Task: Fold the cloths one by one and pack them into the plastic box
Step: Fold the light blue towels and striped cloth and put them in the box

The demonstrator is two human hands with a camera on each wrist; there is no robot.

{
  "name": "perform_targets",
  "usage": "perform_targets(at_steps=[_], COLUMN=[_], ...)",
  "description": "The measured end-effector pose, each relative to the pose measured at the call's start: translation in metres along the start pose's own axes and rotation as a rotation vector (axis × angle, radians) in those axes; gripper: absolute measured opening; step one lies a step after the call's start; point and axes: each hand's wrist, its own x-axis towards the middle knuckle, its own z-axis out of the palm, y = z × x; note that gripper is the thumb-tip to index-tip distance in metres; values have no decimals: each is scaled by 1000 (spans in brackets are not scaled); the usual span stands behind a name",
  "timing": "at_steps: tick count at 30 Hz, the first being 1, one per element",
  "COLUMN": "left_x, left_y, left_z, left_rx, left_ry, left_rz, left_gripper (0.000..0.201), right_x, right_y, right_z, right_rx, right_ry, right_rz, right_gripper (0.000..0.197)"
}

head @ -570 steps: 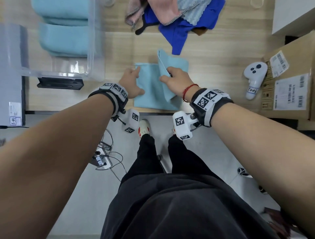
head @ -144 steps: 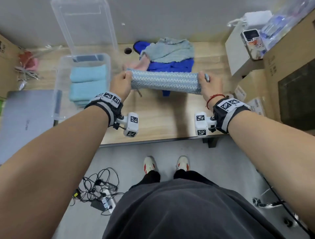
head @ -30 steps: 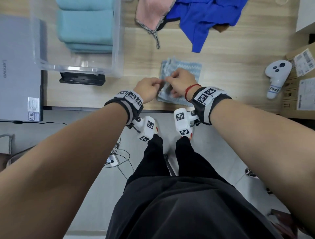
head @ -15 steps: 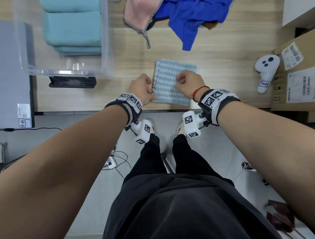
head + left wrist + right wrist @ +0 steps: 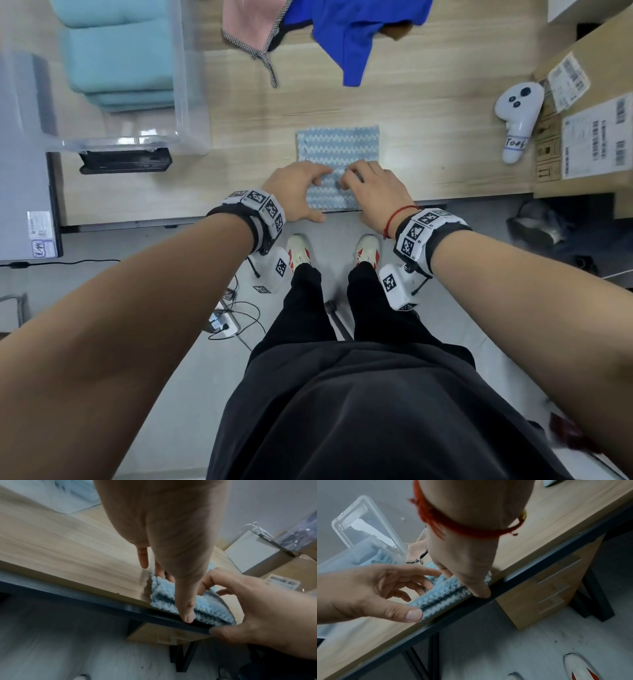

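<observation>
A folded light-blue zigzag cloth (image 5: 337,150) lies on the wooden table (image 5: 428,144), its near edge at the table's front edge. My left hand (image 5: 318,193) holds the near left part: fingertips on top, thumb against the front fold (image 5: 412,613). My right hand (image 5: 356,192) pinches the near right part, fingers curled on top and thumb at the edge (image 5: 223,630). The wrist views show the cloth (image 5: 205,609) (image 5: 440,596) as thick stacked layers. The clear plastic box (image 5: 137,138) at back left holds folded teal cloths (image 5: 120,58).
A pink cloth (image 5: 253,20) and a blue cloth (image 5: 352,31) lie loose at the table's back. A white controller (image 5: 517,116) and a cardboard box (image 5: 589,113) stand at the right. A grey laptop (image 5: 24,154) and a black device (image 5: 125,161) sit left.
Both hands have slid from the cloth's sides to its near edge and come closer together. The cloth stays flat and folded in the same place.
</observation>
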Motion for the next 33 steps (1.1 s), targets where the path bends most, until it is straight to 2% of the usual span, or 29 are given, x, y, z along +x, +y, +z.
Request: perform_targets(at_steps=[4, 6, 10, 13, 19, 22, 26, 29, 33], left_x=[0, 0, 1, 3, 13, 20, 28, 32, 38], left_y=[10, 14, 18, 19, 13, 5, 0, 2, 1], left_z=[2, 5, 9, 7, -4, -4, -7, -12, -16], left_rx=[289, 406, 491, 401, 190, 41, -38, -50, -86], left_ry=[-70, -67, -35, -33, 77, 127, 145, 144, 142], left_rz=[-4, 2, 16, -42, -169, -239, -315, -333, -362], left_gripper=[102, 104, 106, 98, 60, 41, 49, 50, 49], right_x=[-6, -9, -10, -2, 13, 15, 12, 19, 31], right_y=[3, 4, 11, 19, 33, 40, 50, 60, 64], right_z=[5, -1, -16, -21, -27, -27, -28, -23, -22], right_rx=[49, 123, 281, 383, 668, 792, 741, 634, 624], right_ry=[70, 77, 56, 30, 60, 42, 0, 32, 43], right_rz=[-15, 24, 152, 225, 372, 386, 305, 328, 404], right_gripper=[36, 25, 22, 22, 22, 26, 53, 48, 32])
